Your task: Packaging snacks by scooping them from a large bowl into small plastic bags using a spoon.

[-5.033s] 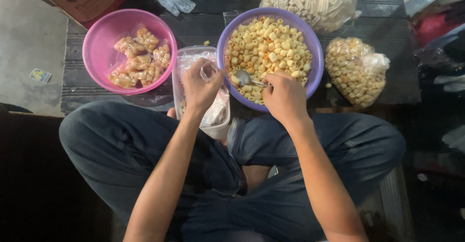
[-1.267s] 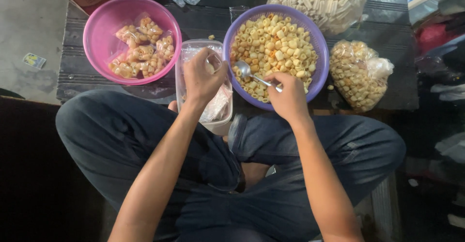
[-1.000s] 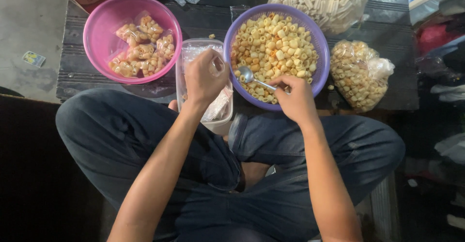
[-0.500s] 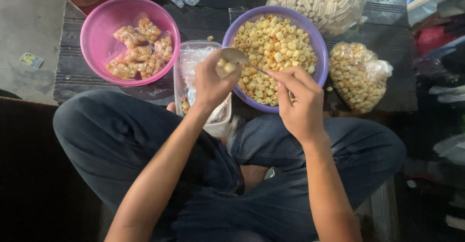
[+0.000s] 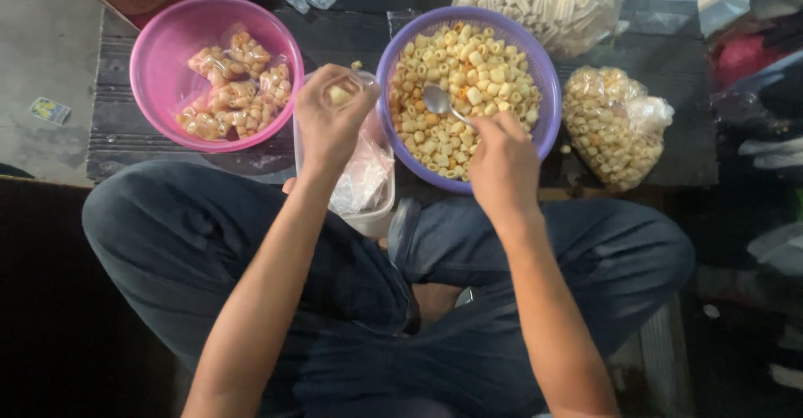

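My left hand holds a small clear plastic bag with a few pale snack pieces in it, above a clear tub of empty bags. My right hand grips a metal spoon whose bowl rests in the purple bowl, which is full of yellow and orange tube-shaped snacks. A pink bowl at the left holds several filled little bags.
A large clear sack of pale stick snacks lies behind the purple bowl. A smaller bag of mixed snacks sits at the right. Everything stands on a dark slatted bench. My crossed legs in dark trousers lie below.
The spoon tipped snacks into the small bag in my left hand half a second ago. It has since swung back right into the purple bowl. My left hand stays over the tub.
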